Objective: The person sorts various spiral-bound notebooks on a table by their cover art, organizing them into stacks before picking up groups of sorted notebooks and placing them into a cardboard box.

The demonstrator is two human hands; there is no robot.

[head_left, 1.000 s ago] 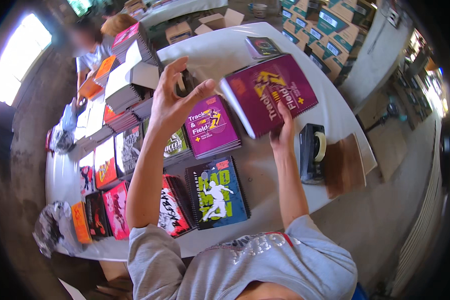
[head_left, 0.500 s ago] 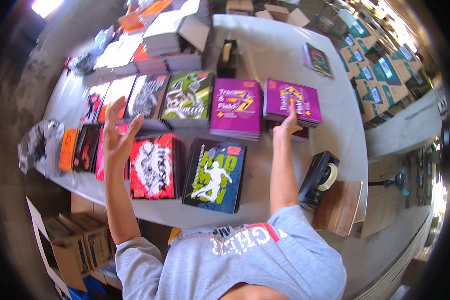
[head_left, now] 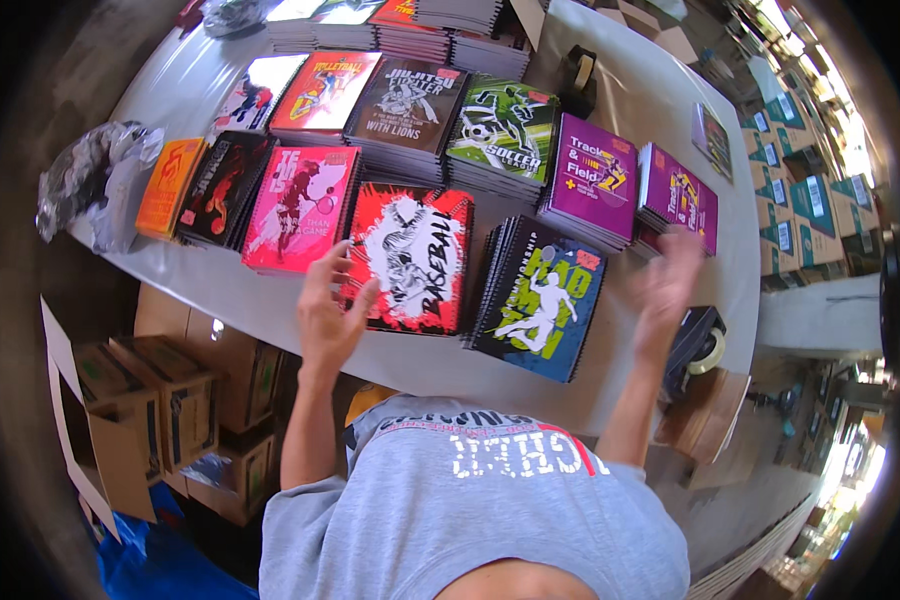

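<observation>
My left hand [head_left: 335, 310] is at the left edge of a stack of red spiral notebooks [head_left: 410, 262], thumb apart from the fingers and nothing gripped. Whether its fingertips touch the stack, I cannot tell. My right hand [head_left: 673, 275] is smeared by motion, just in front of the smaller stack of purple notebooks [head_left: 682, 195]. A taller purple stack [head_left: 590, 180] stands left of that one. Between my hands lies a stack of dark blue notebooks [head_left: 540, 300]. Pink notebooks [head_left: 302, 205] sit left of the red ones, and green notebooks [head_left: 502, 130] behind.
More notebook stacks, black [head_left: 225, 185], orange [head_left: 170, 185] and grey [head_left: 407, 105], cover the table [head_left: 240, 295]. Crumpled plastic [head_left: 100, 185] hangs at its left edge. A tape dispenser [head_left: 692, 350] and wooden board [head_left: 705, 415] are at the right. Cartons [head_left: 185, 400] stand below left.
My view has shifted left. My left hand has come down beside the red notebooks. My right hand has drawn back from the top of the smaller purple stack.
</observation>
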